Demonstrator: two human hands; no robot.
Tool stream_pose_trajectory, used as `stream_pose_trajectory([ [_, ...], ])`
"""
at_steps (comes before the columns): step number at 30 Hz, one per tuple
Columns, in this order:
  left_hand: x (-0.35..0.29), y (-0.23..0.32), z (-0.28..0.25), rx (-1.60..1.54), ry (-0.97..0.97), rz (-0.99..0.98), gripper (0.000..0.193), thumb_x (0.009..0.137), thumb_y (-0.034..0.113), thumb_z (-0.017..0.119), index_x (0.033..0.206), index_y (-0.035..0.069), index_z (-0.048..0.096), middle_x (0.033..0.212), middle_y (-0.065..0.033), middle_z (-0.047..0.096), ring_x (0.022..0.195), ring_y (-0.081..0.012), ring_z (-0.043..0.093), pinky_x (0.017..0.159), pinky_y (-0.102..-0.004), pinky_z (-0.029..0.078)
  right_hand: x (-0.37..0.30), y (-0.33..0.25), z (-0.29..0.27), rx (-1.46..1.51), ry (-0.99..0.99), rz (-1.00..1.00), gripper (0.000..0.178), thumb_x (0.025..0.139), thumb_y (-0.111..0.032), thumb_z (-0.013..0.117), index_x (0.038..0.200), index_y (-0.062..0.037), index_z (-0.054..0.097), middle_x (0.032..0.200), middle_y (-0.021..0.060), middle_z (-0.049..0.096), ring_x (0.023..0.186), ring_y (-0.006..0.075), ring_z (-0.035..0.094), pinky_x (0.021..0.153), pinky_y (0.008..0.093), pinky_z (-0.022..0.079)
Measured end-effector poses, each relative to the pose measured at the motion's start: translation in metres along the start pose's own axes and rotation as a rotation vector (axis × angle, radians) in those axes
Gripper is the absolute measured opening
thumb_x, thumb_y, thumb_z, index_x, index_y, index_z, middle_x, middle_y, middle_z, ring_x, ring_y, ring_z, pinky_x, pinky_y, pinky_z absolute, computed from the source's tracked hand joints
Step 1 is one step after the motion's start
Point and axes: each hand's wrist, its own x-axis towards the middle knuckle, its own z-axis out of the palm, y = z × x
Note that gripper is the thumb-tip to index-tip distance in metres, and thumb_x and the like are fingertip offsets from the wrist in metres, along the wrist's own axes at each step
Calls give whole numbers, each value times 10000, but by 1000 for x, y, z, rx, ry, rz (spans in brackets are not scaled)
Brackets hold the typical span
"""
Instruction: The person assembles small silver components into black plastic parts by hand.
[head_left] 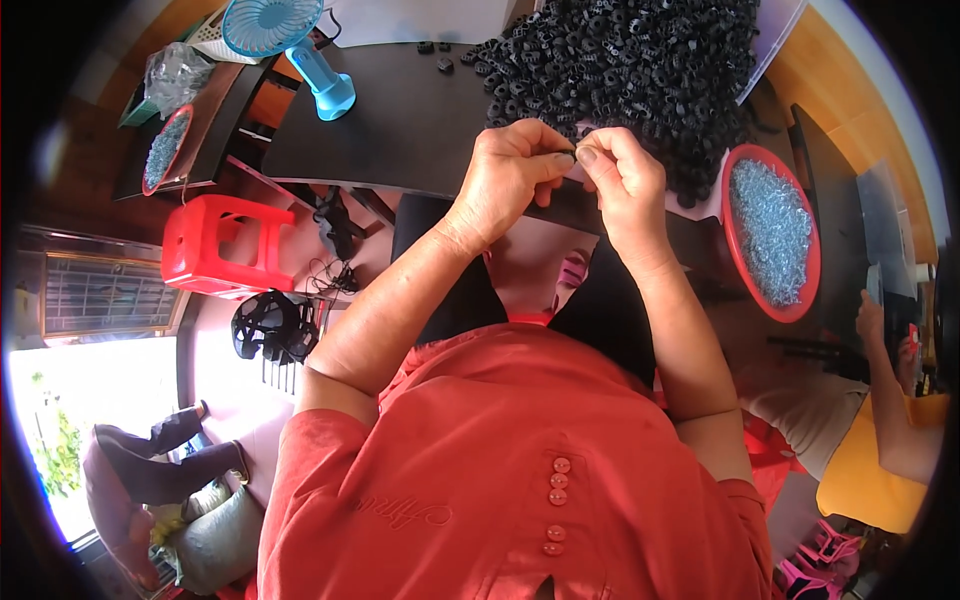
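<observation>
Above the table's near edge, my left hand (512,172) and my right hand (628,182) meet fingertip to fingertip. Thumb and forefinger of my left hand pinch a small black part (571,154), mostly covered by the fingers. My right hand is closed in a pinch against it; whatever lies between its fingertips is too small to make out. Just beyond my hands rises a large heap of small black plastic parts (620,70). To the right of my right hand stands a red basin (814,262) full of small clear, bluish pieces (770,235).
A blue fan (322,80) stands on the dark table (400,130), left of the heap. Few loose black parts (444,65) lie near it. At left are a red stool (225,245) and another red basin (148,186). A person in yellow (880,470) sits at right.
</observation>
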Motion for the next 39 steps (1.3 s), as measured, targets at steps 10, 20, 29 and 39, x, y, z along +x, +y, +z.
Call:
stream_pose_trajectory([
  [10,1,2,1,-5,19,-5,84,857,48,654,880,-32,640,683,-22,596,560,-71,526,508,-221,445,1,1,4,-184,72,-291,47,891,8,607,899,-2,562,778,118,624,643,243,612,583,323,483],
  [20,4,-3,3,-24,42,10,69,861,35,640,877,-31,638,690,-24,601,571,-71,531,506,-223,450,1,6,6,-229,104,-275,38,909,-26,612,924,4,594,768,55,625,667,124,568,607,261,469],
  [29,0,3,5,-17,60,-5,79,882,49,650,932,-12,650,666,-20,604,505,-62,520,408,-188,345,5,-10,-4,122,-37,134,104,909,-99,628,865,-6,614,671,0,576,577,58,506,507,226,409],
  [39,-3,3,0,-112,21,18,115,909,46,609,986,-36,632,713,-54,632,534,-84,560,415,-191,378,6,-8,-3,440,-20,312,118,928,-140,622,883,-32,630,674,-17,558,555,43,506,467,176,334],
])
